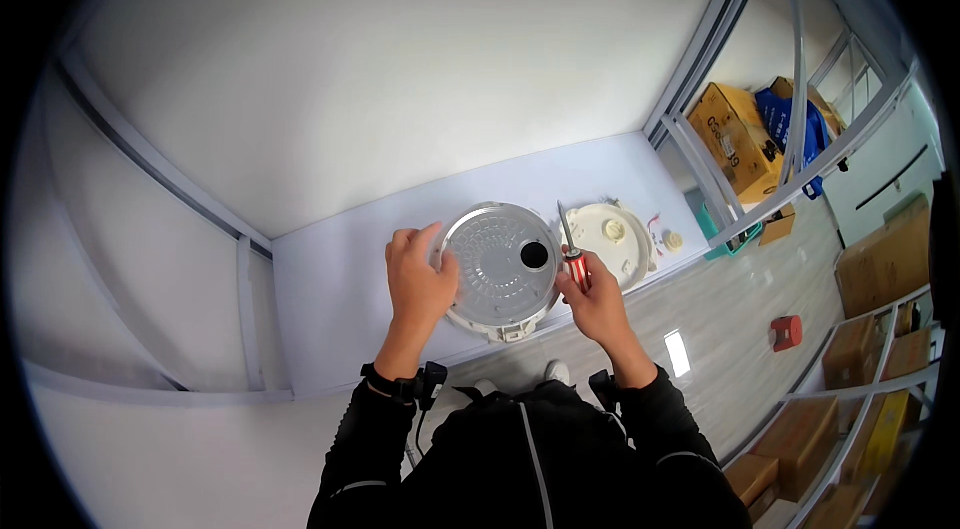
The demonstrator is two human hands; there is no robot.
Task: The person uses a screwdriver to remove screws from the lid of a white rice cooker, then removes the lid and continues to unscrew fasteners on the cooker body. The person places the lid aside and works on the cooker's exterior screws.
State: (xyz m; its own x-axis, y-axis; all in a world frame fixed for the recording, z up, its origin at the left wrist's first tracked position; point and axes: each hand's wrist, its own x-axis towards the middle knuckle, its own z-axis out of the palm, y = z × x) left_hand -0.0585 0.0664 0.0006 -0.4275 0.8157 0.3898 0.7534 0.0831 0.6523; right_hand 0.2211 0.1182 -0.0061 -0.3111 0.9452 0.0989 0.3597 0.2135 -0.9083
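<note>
A round grey metal lid (490, 284) with a dimpled face and a dark round hole lies on the white table, a pale latch part showing at its near edge. My left hand (418, 279) is at the lid's left rim, its fingers apart and its thumb over the metal; whether it presses down I cannot tell. In my right hand (598, 304) is a screwdriver (574, 259) with a red and white handle, its shaft pointing up and away beside the lid's right rim. Behind it sits a round cream plastic cover (628, 259) with a raised centre.
A small cream round part (672, 241) and thin red and white wires (655, 229) lie right of the cover. A teal crate (735, 239) and cardboard boxes (735, 134) stand beyond the table's right end. A red stool (786, 332) is on the floor; box-filled shelves (800, 439) stand lower right.
</note>
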